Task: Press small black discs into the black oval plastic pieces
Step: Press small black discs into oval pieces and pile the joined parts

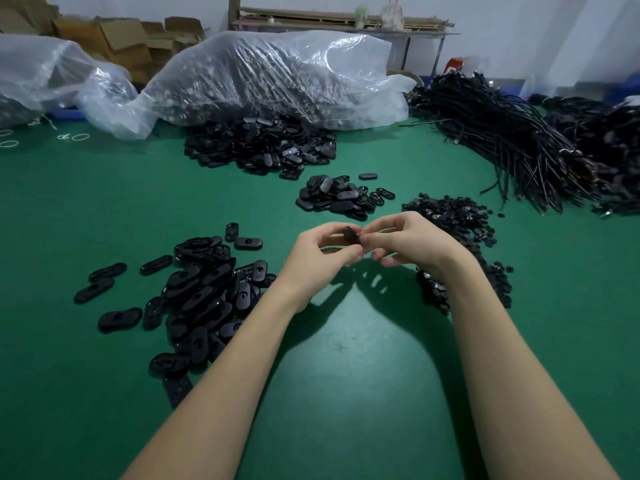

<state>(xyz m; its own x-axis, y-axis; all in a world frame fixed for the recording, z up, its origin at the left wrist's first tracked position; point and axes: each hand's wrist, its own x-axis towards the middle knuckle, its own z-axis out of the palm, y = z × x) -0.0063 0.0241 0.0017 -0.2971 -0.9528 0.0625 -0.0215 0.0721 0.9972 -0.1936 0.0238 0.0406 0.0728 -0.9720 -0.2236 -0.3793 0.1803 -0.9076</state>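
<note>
Left hand [320, 252] and right hand [403, 242] are both pinching one oval piece [351, 234] above the green table [346, 358], long axis hard to tell; three oval heaps, one disc heap [453, 216] lying nearby

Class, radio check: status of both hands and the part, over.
Left hand and right hand pinch one black oval plastic piece between them. Disc hidden by fingers. Nothing in the way.

Black oval piece [351, 235] raised above the table, apparently edge-on.
</note>
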